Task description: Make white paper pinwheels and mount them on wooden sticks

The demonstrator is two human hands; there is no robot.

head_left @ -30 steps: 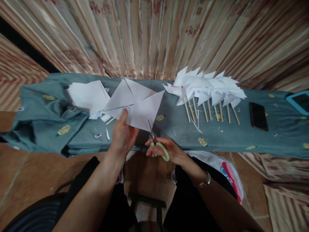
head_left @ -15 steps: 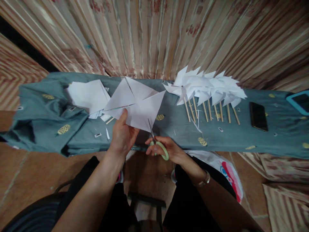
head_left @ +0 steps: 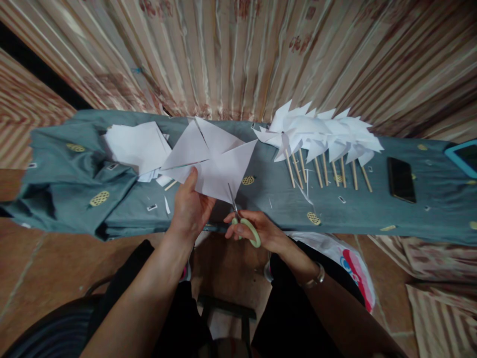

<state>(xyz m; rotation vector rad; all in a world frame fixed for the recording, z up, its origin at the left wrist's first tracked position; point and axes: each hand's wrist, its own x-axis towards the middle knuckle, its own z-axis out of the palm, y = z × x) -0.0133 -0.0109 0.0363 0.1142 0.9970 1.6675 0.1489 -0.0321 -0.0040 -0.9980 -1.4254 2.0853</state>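
The white sheet (head_left: 214,171) is held in the air over the near edge of the table (head_left: 130,214), square, with slits running in from its corners at 11, 2 and 9 o'clock. At its 5 o'clock corner sit the scissors (head_left: 235,213), one blade lying over the paper; I can't make out the other blade, so I can't tell how far apart they stand.

Very little has changed over the last second: the whole view has drifted a touch, but hands, sheet and blades keep nearly the same places. To my eye that means the cut at the 5 o'clock corner has got no visibly further, while the other three corners are already slit.

The left hand (head_left: 190,211), at the sheet's 7 o'clock, pinches it with the thumb on top and the fingers out of sight underneath. The right hand (head_left: 263,229), at 5 o'clock, is curled round the pale green handles.

Farther out, a stack of white paper (head_left: 136,146) lies at 9 o'clock, with a paper scrap (head_left: 167,205) at 8. Toward 3 o'clock a row of paper pinwheels (head_left: 324,132) overlaps, sticks pointing at the person; beyond them lie a phone (head_left: 401,180) and a blue-edged device (head_left: 462,158). The curtain (head_left: 223,64) hangs at 12 o'clock.
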